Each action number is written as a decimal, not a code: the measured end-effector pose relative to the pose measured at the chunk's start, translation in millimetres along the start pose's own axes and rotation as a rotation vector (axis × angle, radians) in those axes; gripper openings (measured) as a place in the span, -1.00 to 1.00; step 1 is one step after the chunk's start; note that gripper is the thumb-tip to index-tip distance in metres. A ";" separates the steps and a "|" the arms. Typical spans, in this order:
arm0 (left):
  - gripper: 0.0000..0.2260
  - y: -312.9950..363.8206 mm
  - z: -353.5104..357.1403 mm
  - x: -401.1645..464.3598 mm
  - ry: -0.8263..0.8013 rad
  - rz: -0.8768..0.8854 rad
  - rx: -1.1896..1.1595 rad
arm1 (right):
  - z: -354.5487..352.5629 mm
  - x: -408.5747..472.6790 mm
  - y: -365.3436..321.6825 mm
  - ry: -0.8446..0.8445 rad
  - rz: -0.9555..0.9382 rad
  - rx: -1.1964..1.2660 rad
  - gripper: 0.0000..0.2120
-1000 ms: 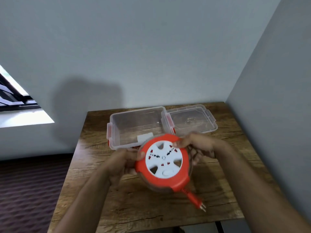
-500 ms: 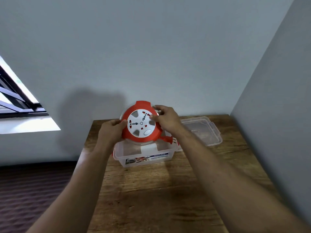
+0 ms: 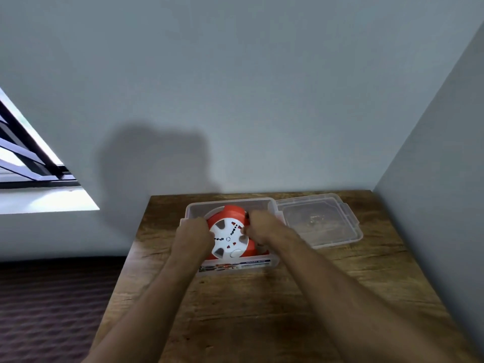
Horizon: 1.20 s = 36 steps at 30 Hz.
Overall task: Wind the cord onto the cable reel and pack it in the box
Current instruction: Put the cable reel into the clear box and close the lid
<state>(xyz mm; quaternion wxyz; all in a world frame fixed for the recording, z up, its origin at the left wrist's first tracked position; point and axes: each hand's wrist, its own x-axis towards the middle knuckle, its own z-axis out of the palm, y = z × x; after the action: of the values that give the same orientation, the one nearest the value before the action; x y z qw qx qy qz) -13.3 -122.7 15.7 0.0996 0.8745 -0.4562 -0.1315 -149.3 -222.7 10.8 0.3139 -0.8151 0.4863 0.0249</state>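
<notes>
The red cable reel (image 3: 230,238), with its white socket face up and tilted toward me, sits inside the clear plastic box (image 3: 262,264) at the back of the wooden table. My left hand (image 3: 192,238) grips the reel's left rim. My right hand (image 3: 263,227) holds its right rim, fingers curled over the edge. The cord and plug are hidden.
The box's clear lid (image 3: 318,221) lies flat to the right of the box, touching it. The wooden table (image 3: 248,310) stands in a corner, with a wall behind and another on the right. A window (image 3: 26,163) is at the left, dark carpet (image 3: 52,305) below.
Both hands carried the reel from near the table's front, up over the box, then lowered it into the box. The plug that dangled below the reel is out of sight.
</notes>
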 end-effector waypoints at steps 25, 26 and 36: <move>-0.64 -14.6 16.1 -25.9 0.289 0.264 -0.208 | 22.6 -57.1 94.4 0.423 0.072 -0.163 -0.83; -0.64 -14.7 17.3 -26.6 0.306 0.268 -0.173 | 17.6 -58.5 96.2 0.463 0.067 -0.166 -0.84; -0.78 -18.1 25.8 -28.6 0.401 0.195 -0.219 | -34.1 -77.1 62.2 0.991 -0.143 0.015 -0.84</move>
<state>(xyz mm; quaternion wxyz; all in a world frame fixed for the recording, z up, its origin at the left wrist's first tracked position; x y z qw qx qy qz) -23.3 -90.4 -10.0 0.2945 0.8189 -0.4926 0.0064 -249.2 -201.6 34.6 0.0520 -0.7579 0.5202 -0.3903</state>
